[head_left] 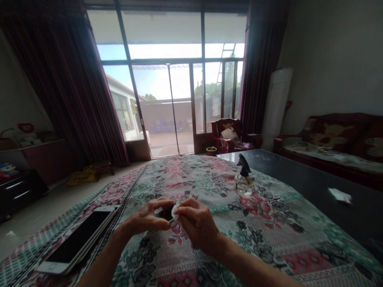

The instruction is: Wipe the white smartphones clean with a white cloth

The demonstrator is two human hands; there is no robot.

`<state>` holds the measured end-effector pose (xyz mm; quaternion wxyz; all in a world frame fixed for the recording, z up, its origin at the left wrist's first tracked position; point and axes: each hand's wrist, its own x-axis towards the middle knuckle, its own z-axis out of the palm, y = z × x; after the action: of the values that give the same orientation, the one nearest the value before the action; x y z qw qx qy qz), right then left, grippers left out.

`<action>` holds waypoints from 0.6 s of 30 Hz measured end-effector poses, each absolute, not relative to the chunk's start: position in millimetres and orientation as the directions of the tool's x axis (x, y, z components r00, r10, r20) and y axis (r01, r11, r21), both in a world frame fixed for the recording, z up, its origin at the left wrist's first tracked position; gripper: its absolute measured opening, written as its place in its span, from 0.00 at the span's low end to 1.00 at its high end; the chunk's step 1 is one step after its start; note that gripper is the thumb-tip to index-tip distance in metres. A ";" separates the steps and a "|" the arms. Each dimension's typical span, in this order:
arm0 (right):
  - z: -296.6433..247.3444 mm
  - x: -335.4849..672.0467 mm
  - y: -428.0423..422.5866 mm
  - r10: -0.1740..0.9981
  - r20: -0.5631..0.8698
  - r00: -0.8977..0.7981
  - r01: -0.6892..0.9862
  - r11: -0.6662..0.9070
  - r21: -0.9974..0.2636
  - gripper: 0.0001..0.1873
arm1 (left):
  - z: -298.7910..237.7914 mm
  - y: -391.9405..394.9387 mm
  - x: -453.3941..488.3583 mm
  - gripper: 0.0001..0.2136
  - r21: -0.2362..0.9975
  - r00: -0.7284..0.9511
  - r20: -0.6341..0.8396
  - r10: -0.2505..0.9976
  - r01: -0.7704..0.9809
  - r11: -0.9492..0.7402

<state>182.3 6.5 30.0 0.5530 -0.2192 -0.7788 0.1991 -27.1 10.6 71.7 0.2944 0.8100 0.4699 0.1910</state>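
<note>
My left hand (148,215) is curled round a dark, flat, phone-like object (166,213), thumb on the near edge and fingers on the far one. Pinched in my right hand (197,221) is a small white tissue (174,211), which touches the right end of the dark object. The fingers partly hide both things. A white smartphone (80,236) with a black screen lies left of my left forearm, on top of another flat thing. Beyond my right hand stands a clear spray bottle (243,184) with a black trigger head.
A flowered tablecloth (215,207) covers the surface under my hands. To the right, a dark tabletop (299,175) carries a crumpled white tissue (340,195). Farther back are a wooden armchair (226,133), a sofa (329,137) and glass doors (161,107) between dark curtains.
</note>
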 end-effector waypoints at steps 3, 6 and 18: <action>26.9 185.0 14.3 0.582 0.772 -0.257 0.167 0.813 -0.557 0.11 | 74.1 8.5 -21.7 0.24 0.650 0.509 0.037 0.860 0.642 -0.408; 23.7 187.8 20.4 0.609 0.758 -0.233 0.214 0.793 -0.571 0.11 | 75.6 6.8 -16.6 0.24 0.636 0.515 0.026 0.857 0.653 -0.412; 14.7 197.9 24.8 0.718 0.569 -0.402 0.473 0.694 -0.542 0.11 | 45.6 16.9 -6.3 0.16 0.335 0.226 0.102 0.969 0.909 -0.247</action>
<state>197.9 24.8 14.7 0.4105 -0.3614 -0.8238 0.1491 -6.3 16.9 45.6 0.1023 0.7761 0.6050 0.1455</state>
